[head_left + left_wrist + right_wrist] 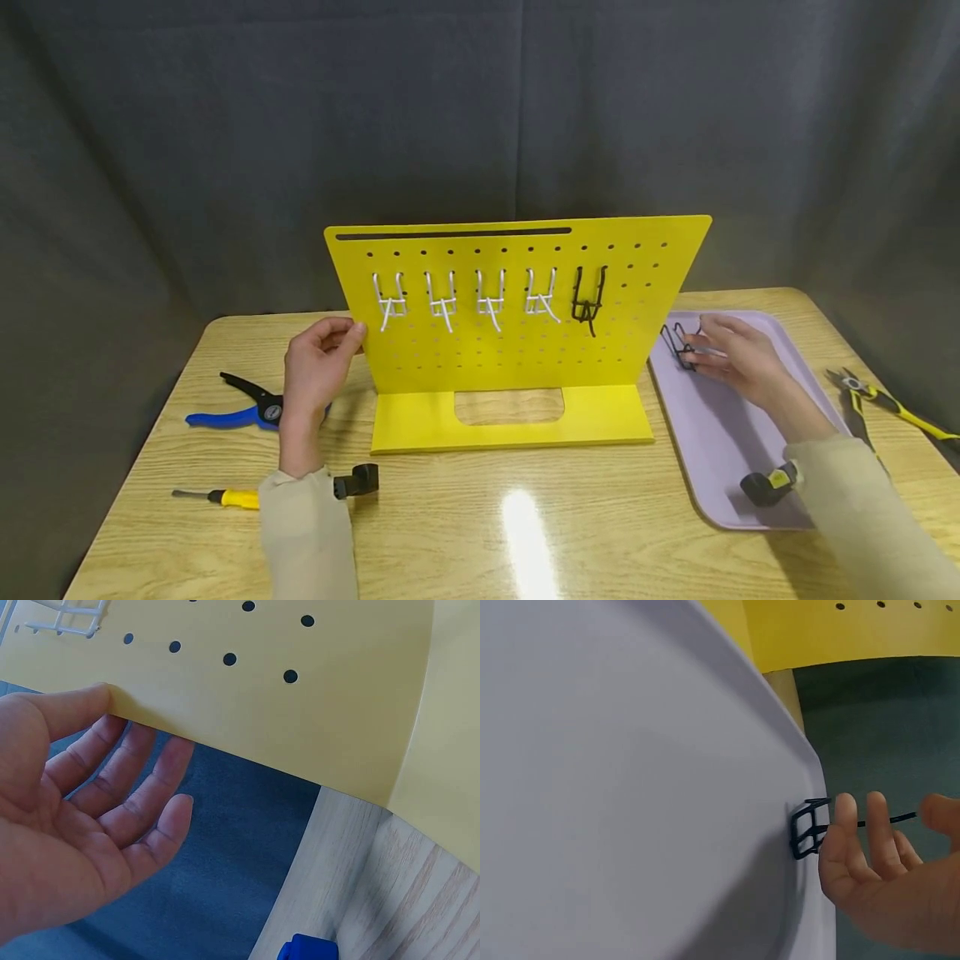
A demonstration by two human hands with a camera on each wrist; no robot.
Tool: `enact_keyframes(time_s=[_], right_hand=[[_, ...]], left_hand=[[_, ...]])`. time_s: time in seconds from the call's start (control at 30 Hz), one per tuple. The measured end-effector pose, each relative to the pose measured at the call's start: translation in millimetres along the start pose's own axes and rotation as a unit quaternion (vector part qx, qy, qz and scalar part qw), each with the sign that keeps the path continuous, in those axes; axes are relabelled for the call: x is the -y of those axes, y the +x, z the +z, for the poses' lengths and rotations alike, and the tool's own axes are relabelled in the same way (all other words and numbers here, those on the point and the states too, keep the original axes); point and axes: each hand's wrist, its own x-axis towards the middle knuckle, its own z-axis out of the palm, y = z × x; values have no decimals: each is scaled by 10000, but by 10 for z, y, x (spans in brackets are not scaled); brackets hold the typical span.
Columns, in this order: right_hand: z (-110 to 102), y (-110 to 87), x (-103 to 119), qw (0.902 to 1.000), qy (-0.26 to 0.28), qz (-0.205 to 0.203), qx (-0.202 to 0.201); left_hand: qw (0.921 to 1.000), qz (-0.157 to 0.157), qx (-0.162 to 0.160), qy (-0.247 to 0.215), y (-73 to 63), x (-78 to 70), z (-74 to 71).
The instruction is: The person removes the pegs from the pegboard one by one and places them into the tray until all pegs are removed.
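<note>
Head view: yellow pegboard (517, 377) upright on tabletop (435, 517), its base flange resting on the wood. Upper row carries four white hooks (490, 307) and, right of them, one mounted black hook (586, 311). Left hand (318, 362) at the board's left edge; right hand (742, 354) above the far left corner of lilac tray (720, 450), by a loose black hook (814, 829).

Left wrist view: adds what the head camera cannot see, the fingers behind the board. Thumb lies on the front face, fingertips reach the rear; grip is pinching the pegboard edge. A white hook shows only in part here.

Right wrist view: loose hook's wire frame is beside the tray's raised rim, its long prong passing behind two fingers toward the thumb. Fingers bent, thumb apart from them; whether this grip actually pinches the hook, cannot tell from either angle.

Only the head view gives the surroundings in full: blue-and-black tool (272, 412) and yellow screwdriver (238, 499) near the left arm, yellow-and-black pliers (852, 384) right of the tray, dark curtain (450, 108) behind
</note>
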Motion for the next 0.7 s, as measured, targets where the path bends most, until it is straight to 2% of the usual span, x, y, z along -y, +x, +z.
enact_keyframes(time_s=[0.1, 0.23, 0.53, 0.7], right_hand=[[-7, -80, 26, 9997, 51, -248, 21], [42, -210, 96, 9970, 24, -772, 71], [343, -498, 219, 9851, 131, -1700, 218], [562, -609, 215, 9755, -360, -2169, -74]], left_hand=[[10000, -13, 31, 14, 8, 2, 0], [10000, 14, 23, 61, 18, -8, -5], [10000, 25, 0, 55, 14, -15, -23], [10000, -38, 24, 42, 5, -6, -15]])
